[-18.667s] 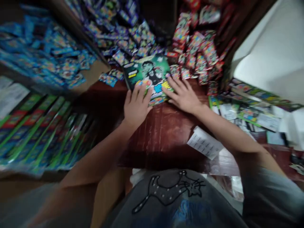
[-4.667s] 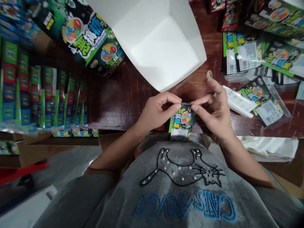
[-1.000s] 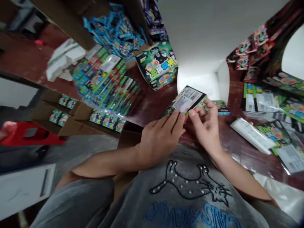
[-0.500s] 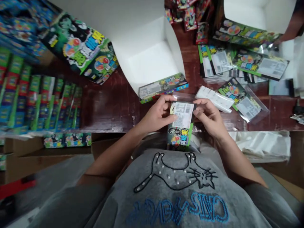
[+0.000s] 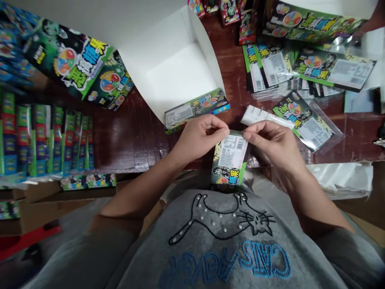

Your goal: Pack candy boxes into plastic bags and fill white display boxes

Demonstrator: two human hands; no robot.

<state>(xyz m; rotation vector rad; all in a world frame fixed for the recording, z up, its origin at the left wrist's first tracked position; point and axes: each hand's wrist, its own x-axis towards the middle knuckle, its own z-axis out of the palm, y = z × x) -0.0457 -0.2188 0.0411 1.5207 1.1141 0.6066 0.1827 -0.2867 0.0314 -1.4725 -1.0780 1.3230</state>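
Between my hands is a flat, printed candy package [image 5: 231, 154] in a clear plastic bag, with a white barcode label and green and black artwork. At its upper left corner, my left hand [image 5: 200, 138] pinches the bag's top edge between thumb and fingertips. My right hand [image 5: 275, 144] pinches the same edge at the upper right corner. The package hangs over the table's front edge, close to my shirt. A slim printed candy box [image 5: 197, 110] lies just beyond my left hand. Past my right hand are a white folded strip [image 5: 264, 117] and another bagged candy package [image 5: 303, 120].
A large open white carton [image 5: 177, 68] stands at the back centre, beside a printed display box [image 5: 81, 64]. Rows of colourful boxes [image 5: 40, 138] stand at left. Several bagged packages [image 5: 273, 66] are piled at right, with red packets [image 5: 230, 12] behind.
Both hands have shifted to the bag's top edge and now pinch it at its two corners. My left thumb has come off the label. The view has shifted slightly.
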